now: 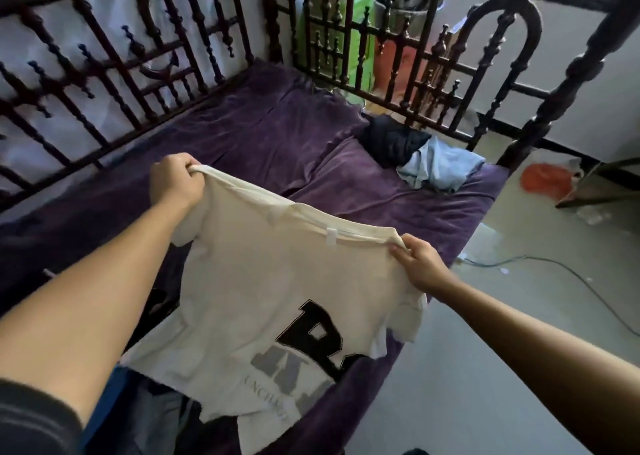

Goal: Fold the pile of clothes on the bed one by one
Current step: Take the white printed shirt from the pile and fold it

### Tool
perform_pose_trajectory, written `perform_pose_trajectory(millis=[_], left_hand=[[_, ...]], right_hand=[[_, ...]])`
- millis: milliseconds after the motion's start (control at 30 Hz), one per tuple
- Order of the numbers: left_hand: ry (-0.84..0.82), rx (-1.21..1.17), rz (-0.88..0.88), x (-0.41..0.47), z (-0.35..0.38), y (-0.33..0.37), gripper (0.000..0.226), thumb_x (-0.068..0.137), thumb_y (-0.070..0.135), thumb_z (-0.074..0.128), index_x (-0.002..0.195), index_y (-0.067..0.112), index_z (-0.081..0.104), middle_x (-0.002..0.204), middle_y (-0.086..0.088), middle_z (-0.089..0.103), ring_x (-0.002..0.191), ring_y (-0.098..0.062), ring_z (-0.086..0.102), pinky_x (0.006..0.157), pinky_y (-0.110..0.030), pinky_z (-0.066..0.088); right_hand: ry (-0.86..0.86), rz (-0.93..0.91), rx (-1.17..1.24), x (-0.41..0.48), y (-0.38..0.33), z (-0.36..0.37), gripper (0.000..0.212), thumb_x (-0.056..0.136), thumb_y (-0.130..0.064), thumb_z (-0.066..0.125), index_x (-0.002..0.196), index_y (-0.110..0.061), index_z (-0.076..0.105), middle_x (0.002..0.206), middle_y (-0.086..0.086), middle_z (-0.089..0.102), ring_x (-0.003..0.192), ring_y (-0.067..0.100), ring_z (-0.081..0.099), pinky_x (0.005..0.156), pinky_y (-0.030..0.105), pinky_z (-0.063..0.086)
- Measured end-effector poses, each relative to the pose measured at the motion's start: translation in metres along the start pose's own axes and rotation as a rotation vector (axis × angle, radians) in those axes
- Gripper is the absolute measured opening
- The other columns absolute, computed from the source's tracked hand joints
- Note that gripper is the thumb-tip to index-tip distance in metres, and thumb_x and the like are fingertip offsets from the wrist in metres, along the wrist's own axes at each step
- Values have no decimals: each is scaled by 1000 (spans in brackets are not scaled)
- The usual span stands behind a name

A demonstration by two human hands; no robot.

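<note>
A cream T-shirt (270,281) with large black letters hangs spread out above the purple bed (263,132). My left hand (175,181) grips one end of its top edge, raised over the middle of the bed. My right hand (420,264) pinches the other end, near the bed's right edge. The shirt's lower part drapes down over a heap of dark and grey clothes (152,416) at the near end of the bed, which it partly hides. A dark garment (391,141) and a light blue garment (440,169) lie at the far right of the bed.
A dark ornate metal frame (145,70) rails the bed on the left and far sides, with a post (561,84) at the far right corner. On the grey floor to the right lie a cable (568,271) and an orange bag (545,179).
</note>
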State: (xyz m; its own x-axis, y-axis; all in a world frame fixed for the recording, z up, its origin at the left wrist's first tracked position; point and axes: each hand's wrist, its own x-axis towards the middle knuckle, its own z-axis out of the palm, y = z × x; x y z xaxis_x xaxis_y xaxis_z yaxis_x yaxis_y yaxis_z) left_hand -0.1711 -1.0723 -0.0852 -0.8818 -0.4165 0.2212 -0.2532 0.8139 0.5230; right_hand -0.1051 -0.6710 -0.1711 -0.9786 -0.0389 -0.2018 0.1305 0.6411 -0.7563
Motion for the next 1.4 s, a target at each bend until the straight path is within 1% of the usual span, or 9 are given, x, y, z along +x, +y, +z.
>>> perform_pose_trajectory(millis=[400, 633, 767, 867, 967, 1100, 1233, 1300, 1400], left_hand=[[-132, -39, -23, 102, 185, 134, 24, 82, 7, 47, 89, 8, 70, 93, -18, 68, 88, -36, 58, 68, -29, 38], [-213, 33, -123, 171, 327, 192, 25, 82, 8, 47, 93, 10, 69, 97, -16, 68, 94, -36, 58, 73, -33, 45], [-277, 66, -177, 189, 398, 198, 27, 89, 18, 52, 113, 10, 63, 119, -17, 57, 109, -34, 53, 92, -39, 46], [-316, 164, -185, 174, 428, 186, 29, 92, 20, 54, 119, 12, 60, 123, -17, 50, 113, -34, 50, 91, -40, 43], [-407, 179, -243, 120, 433, 170, 29, 89, 12, 53, 117, 10, 60, 120, -17, 52, 112, -35, 49, 88, -41, 42], [-554, 173, -407, 16, 422, 146, 23, 89, 12, 52, 108, 12, 65, 113, -13, 61, 107, -32, 55, 85, -38, 45], [-732, 242, -535, -88, 415, 129, 19, 90, 15, 49, 96, 18, 66, 104, -9, 67, 98, -32, 60, 75, -33, 46], [-842, 261, -531, -137, 418, 127, 18, 90, 15, 46, 89, 19, 63, 102, -9, 67, 96, -32, 61, 72, -32, 46], [-979, 310, -491, -197, 427, 123, 17, 87, 15, 51, 101, 21, 59, 114, -4, 59, 106, -28, 56, 83, -33, 44]], right_hand=[[193, 183, -210, 205, 106, -87, 26, 95, -48, 44, 86, -23, 46, 91, 11, 62, 86, 35, 54, 69, 41, 40], [22, 292, -314, 356, 186, -99, 27, 97, -45, 38, 100, -20, 48, 103, 20, 60, 93, 40, 54, 71, 43, 43], [-88, 352, -346, 413, 228, -93, 22, 96, -39, 39, 104, -22, 51, 106, 14, 63, 95, 36, 55, 73, 40, 43], [-209, 355, -442, 433, 248, -85, 32, 94, -33, 49, 124, -24, 47, 118, 14, 61, 106, 36, 56, 81, 40, 45], [-329, 231, -639, 424, 254, -76, 51, 90, -27, 54, 138, -23, 36, 127, 14, 49, 113, 36, 49, 81, 42, 43], [-449, -156, -780, 385, 251, -62, 32, 88, -19, 54, 120, -22, 55, 119, 3, 54, 110, 27, 49, 74, 35, 45], [-853, -360, -905, 346, 267, -51, 30, 86, -14, 50, 113, -21, 61, 116, -2, 58, 114, 20, 52, 80, 28, 39], [-1062, -345, -989, 331, 281, -50, 53, 81, -16, 56, 133, -26, 49, 138, -1, 43, 132, 20, 38, 97, 29, 37], [-1090, -489, -1163, 316, 303, -48, 78, 82, -32, 61, 148, -30, 20, 154, 5, 16, 144, 26, 14, 108, 40, 31]])
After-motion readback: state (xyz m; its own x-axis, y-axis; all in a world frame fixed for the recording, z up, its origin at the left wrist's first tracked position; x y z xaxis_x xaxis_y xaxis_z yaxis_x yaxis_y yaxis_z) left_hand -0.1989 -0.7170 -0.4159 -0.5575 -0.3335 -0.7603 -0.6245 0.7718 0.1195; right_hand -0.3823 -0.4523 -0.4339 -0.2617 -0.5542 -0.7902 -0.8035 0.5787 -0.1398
